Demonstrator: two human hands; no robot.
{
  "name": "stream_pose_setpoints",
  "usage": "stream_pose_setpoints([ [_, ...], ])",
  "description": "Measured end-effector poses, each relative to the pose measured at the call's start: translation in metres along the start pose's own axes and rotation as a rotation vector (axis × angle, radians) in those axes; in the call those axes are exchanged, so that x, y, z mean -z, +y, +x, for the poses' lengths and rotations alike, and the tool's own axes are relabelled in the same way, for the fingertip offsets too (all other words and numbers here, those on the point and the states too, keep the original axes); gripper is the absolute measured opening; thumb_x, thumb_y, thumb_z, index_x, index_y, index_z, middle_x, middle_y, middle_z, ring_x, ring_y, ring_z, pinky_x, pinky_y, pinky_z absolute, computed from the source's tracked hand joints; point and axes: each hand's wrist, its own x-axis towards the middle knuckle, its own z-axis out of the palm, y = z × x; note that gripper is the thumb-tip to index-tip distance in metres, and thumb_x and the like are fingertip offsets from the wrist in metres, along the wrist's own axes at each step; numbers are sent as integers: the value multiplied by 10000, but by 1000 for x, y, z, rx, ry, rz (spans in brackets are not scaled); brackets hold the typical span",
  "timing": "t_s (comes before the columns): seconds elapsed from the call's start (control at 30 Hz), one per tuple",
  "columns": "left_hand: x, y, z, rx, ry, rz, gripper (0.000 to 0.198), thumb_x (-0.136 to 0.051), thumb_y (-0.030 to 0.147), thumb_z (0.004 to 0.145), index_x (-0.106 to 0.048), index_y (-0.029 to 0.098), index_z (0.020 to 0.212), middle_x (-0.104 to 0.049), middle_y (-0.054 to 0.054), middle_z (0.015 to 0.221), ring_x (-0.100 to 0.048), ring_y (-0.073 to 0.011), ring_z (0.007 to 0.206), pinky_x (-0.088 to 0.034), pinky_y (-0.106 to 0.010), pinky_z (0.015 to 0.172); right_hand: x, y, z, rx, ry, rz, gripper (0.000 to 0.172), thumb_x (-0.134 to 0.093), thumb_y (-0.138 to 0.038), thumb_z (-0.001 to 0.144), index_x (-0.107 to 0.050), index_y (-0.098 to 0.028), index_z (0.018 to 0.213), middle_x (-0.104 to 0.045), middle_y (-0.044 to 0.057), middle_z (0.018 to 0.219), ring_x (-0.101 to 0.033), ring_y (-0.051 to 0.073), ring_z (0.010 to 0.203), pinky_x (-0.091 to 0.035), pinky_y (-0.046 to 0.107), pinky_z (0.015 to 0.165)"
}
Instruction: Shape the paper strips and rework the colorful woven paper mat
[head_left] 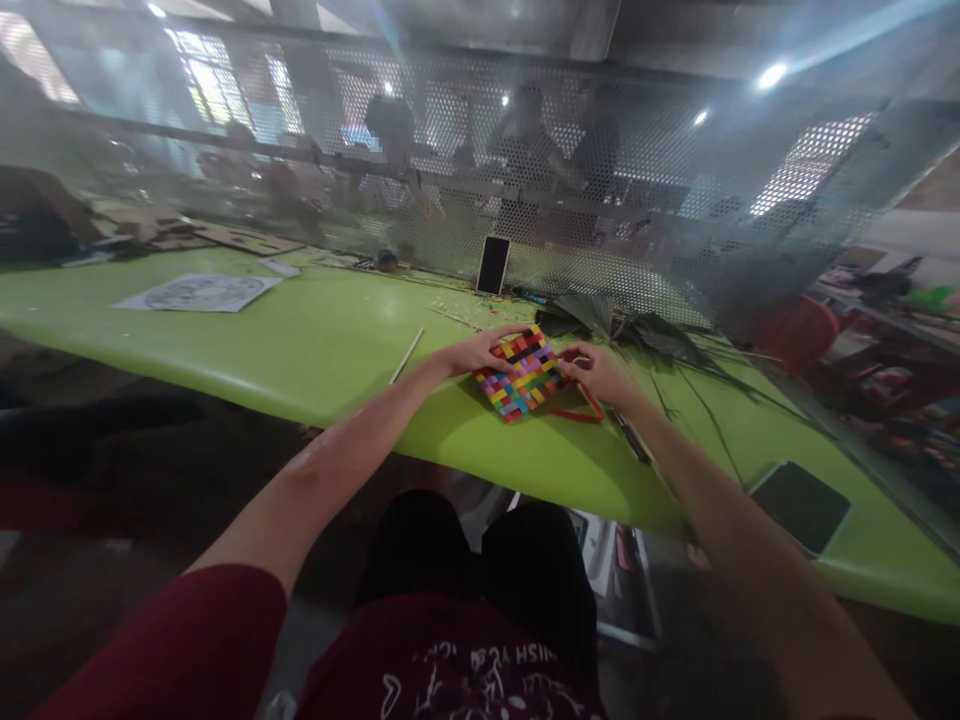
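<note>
A small multicoloured woven piece (523, 378), checkered in strips of many colours, stands tilted above the green tabletop. My left hand (486, 350) grips its upper left side, with the fingers along the top edge and the thumb on the front face. At its right edge, my right hand (596, 370) is closed in a pinch, thumb and fingertips together. A loose red strip (581, 415) trails in a bend below that hand; whether the fingertips hold it or the woven edge is too small to tell. A dark pen-like tool (632, 438) lies near my right wrist.
A phone (493, 265) leans upright against the mesh partition (450, 190). Dark dried leaves (660, 335) lie at the back right, and a dark flat pad (801, 506) at the right. A printed sheet (199, 293) and a thin pale stick (407, 355) lie left of my hands.
</note>
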Motion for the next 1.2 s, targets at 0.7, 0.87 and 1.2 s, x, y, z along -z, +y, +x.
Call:
stream_pose_setpoints([
  [0.7,20,6,-1,-66,10,230,580,-913,275,629,-687,167,1153,-723,-75,1008,-708,-197,885,-588,-291,738,2,-23,-5,-47,-316,159,453,-785,-599,738,-780,-210,969,-752,47,919,-664,194,764,-559,332,735],
  [0.87,23,10,-3,-41,24,191,535,-915,228,617,-698,159,1100,-723,-67,969,-709,-187,848,-593,-301,740,3,-24,-6,-77,-379,223,396,-801,-563,750,-787,-193,891,-740,47,840,-686,210,795,-574,323,757],
  [1.2,1,-5,10,75,488,-235,685,-856,264,767,-538,189,1370,-721,-134,1108,-727,-189,811,-624,-384,801,1,11,2,-256,-188,546,320,-845,-329,728,-746,-198,1002,-750,62,1035,-703,171,815,-610,304,780],
])
